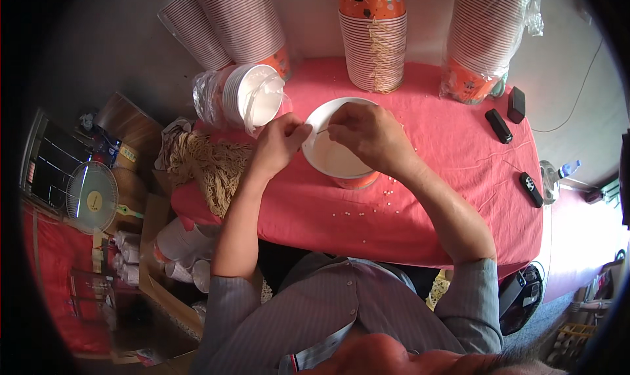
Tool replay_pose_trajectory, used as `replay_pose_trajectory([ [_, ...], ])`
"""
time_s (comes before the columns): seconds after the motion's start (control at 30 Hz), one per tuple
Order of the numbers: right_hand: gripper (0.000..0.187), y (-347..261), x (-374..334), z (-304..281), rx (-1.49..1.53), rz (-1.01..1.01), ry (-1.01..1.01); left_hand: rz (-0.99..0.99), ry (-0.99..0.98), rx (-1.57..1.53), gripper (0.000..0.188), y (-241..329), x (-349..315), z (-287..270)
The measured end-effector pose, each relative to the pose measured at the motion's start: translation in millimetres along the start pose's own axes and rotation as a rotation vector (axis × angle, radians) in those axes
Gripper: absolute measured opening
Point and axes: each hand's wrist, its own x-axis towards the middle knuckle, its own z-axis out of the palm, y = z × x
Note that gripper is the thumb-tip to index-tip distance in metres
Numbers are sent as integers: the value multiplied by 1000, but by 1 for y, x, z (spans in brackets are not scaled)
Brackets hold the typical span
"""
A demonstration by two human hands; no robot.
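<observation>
A paper bucket, white inside and orange outside, stands on the red-covered table in front of me. My left hand is closed in a pinch at the left side of its rim; what lies between thumb and finger is too small to name. Above the bucket's mouth, my right hand is also pinched, with a thin sliver at its fingertips that I cannot make out. The fingertips of both hands are close together but apart. Small white beads lie scattered on the cloth near the bucket.
Tall stacks of nested buckets stand along the back: wrapped ones at left and right, one with cords in the middle. A plastic-wrapped stack lies tipped beside a bundle of tan cords. Small black devices sit at right.
</observation>
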Motion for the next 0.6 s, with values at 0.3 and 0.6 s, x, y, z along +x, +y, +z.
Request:
replay_pose_trajectory([
  [0.3,21,-6,-8,10,114,-26,43,178,327,-123,18,31,-35,16],
  [0.6,15,4,-8,28,85,-156,90,197,354,-185,12,27,-52,22],
])
